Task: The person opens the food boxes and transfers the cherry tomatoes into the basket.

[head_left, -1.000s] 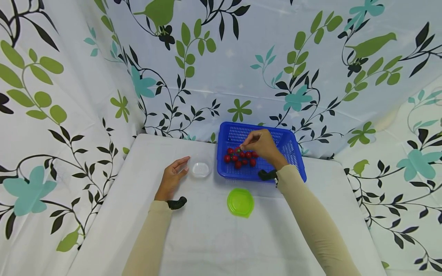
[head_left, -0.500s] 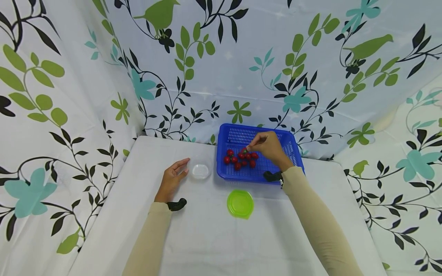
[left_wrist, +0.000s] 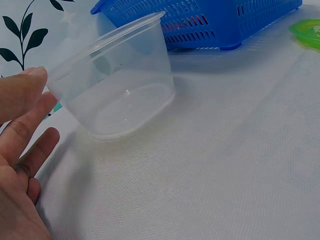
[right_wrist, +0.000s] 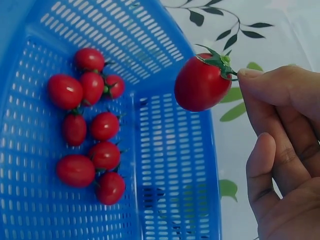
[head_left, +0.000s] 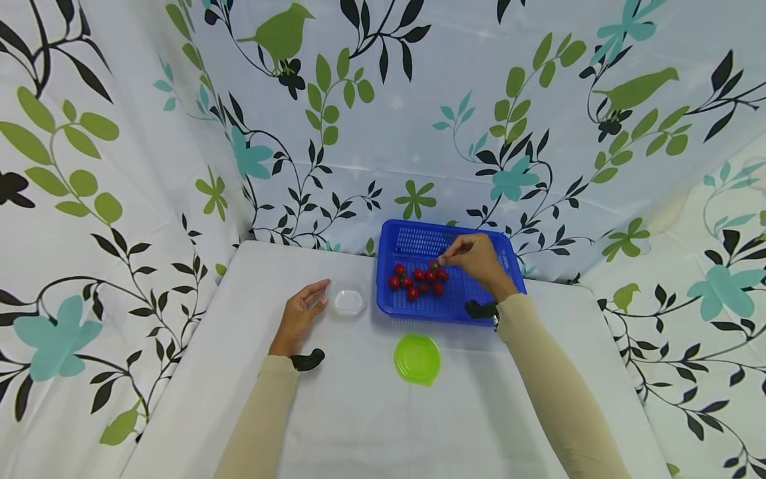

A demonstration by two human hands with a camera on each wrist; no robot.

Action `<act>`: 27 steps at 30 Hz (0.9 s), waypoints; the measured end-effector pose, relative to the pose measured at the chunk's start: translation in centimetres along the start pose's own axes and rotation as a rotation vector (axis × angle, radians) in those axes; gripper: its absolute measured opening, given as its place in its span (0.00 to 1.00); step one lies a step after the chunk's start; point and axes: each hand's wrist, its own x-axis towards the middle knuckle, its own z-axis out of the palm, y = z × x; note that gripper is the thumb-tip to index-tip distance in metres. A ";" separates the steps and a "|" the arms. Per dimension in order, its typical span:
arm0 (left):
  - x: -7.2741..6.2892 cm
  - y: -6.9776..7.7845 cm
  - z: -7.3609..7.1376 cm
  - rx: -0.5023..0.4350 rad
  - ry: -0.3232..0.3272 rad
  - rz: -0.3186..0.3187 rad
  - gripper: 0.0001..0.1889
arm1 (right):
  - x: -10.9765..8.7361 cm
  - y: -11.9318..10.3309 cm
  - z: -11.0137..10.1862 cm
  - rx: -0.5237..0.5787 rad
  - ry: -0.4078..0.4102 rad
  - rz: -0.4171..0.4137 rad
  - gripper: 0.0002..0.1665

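Note:
My right hand (head_left: 479, 261) pinches a red cherry tomato (right_wrist: 202, 84) by its green stem, thumb against forefinger. The tomato hangs over the blue plastic basket (head_left: 431, 318). Several more cherry tomatoes (right_wrist: 75, 171) lie on the basket's floor, grouped toward its left side. To the left of the basket stands a clear plastic container (left_wrist: 125, 97), upright and without a lid. My left hand (head_left: 299, 318) is at the container's left side, fingers loosely extended, with fingertips right at its rim.
A bright green lid (head_left: 417, 359) lies on the white-covered table (head_left: 359, 419), in front of the basket. Behind the table and along both sides hangs a white curtain (head_left: 395, 113) printed with leaves and birds.
With the tomato pinched by its stem, my right hand has shifted to the right over the basket. The left hand stays beside the container. The head view has tilted slightly.

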 end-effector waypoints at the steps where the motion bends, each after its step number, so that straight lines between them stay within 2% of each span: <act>1: 0.0 0.0 0.0 -0.003 -0.001 0.000 0.25 | 0.0 0.1 -0.1 0.004 0.002 0.006 0.10; 9: -0.1 0.0 0.0 0.002 -0.013 0.011 0.25 | -0.2 1.0 -0.9 -0.031 0.031 0.009 0.12; 16: -0.2 0.1 0.1 0.009 -0.017 0.017 0.25 | -0.3 1.8 -1.6 0.008 0.037 0.018 0.10; 27: 0.0 0.0 0.0 0.021 -0.007 0.000 0.26 | 0.1 2.6 -2.5 -0.007 0.070 0.037 0.13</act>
